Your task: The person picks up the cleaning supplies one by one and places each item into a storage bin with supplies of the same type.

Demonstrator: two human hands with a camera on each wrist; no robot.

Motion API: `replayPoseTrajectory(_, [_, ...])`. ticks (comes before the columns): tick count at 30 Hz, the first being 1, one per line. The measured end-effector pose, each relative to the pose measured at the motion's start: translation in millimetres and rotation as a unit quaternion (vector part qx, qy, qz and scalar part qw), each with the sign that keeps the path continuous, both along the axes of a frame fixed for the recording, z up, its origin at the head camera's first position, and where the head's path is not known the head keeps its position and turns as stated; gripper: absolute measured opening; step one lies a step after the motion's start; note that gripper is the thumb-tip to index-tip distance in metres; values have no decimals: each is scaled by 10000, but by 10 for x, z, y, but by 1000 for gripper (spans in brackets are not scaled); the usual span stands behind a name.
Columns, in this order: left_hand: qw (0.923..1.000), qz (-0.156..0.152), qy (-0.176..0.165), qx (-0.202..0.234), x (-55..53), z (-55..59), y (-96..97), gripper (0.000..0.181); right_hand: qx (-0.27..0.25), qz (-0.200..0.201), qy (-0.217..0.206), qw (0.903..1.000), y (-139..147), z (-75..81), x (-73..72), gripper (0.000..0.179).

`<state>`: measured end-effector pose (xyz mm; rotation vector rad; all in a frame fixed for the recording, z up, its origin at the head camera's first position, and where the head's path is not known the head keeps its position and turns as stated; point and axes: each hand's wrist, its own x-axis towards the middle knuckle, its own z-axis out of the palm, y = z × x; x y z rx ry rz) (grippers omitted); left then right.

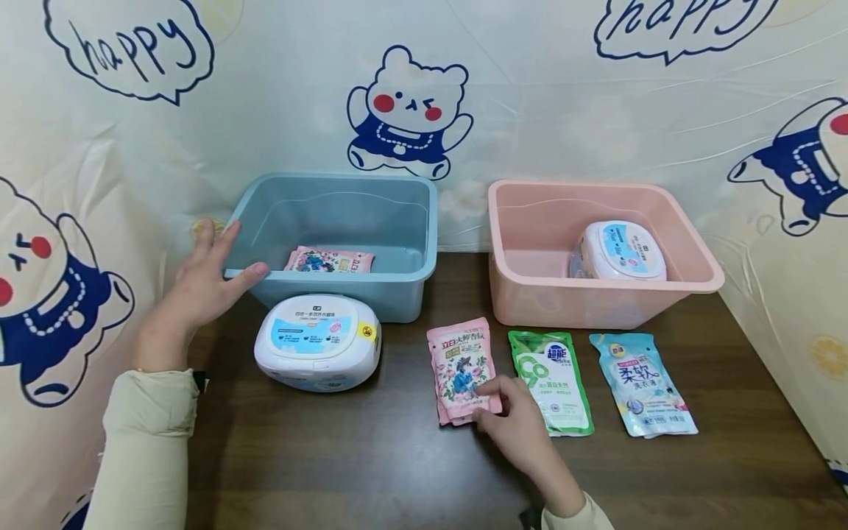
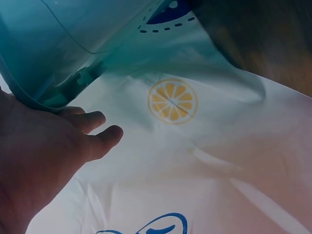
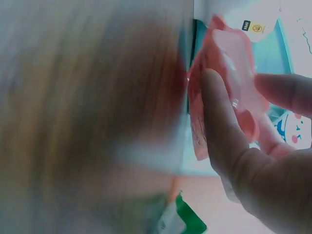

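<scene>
Seemingly midway: one flat pink pouch (image 1: pixel 331 260) inside rectangular blue plastic bin (image 1: pixel 397 298), left hand (image 1: pixel 199 283) spread on rim, right hand (image 1: pixel 520 427) pinching another pouch (image 1: pixel 460 368); flat green pouch (image 1: pixel 559 394) outside.

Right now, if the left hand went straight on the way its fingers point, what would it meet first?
Most likely the patterned cloth: the left hand's fingers point towards it alongside the blue bin, though the depth of the gap is unclear.

Along the brown wooden table's (image 1: pixel 298 456) back edge we see a rectangular blue plastic bin (image 1: pixel 405 298) and a rectangular pink plastic bin (image 1: pixel 543 305); nearer the table's front edge, a flat pink flowered packet (image 1: pixel 458 368) and a flat green-and-white packet (image 1: pixel 559 397).
</scene>
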<state>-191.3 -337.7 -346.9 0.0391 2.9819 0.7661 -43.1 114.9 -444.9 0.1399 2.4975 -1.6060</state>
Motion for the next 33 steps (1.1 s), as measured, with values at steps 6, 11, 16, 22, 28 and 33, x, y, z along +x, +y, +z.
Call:
replayPoseTrajectory(6, [10000,56,-30,55,13,-2,5,90,-2720,-411,-802,9581,53,-27,-78,43])
replayPoseTrajectory(11, [9997,44,-66,214,11,-12,5,92,-3264,-342,-1109,9381,78,-45,-105,66])
replayPoseTrajectory(16, [9997,37,-83,241,10,-21,-4,93,-3426,-495,-1015,9327,44,-78,-118,78])
replayPoseTrajectory(22, [9998,40,-69,187,4,-24,-13,92,-3481,-758,-906,9300,-5,-88,-119,79])
replayPoseTrajectory(28, [9999,27,0,146,4,-21,1,92,-3156,-897,-880,9405,-8,-83,-155,73])
replayPoseTrajectory(33, [9999,40,-19,107,-2,-23,12,93,-3070,-973,-909,9424,1,-92,-188,72])
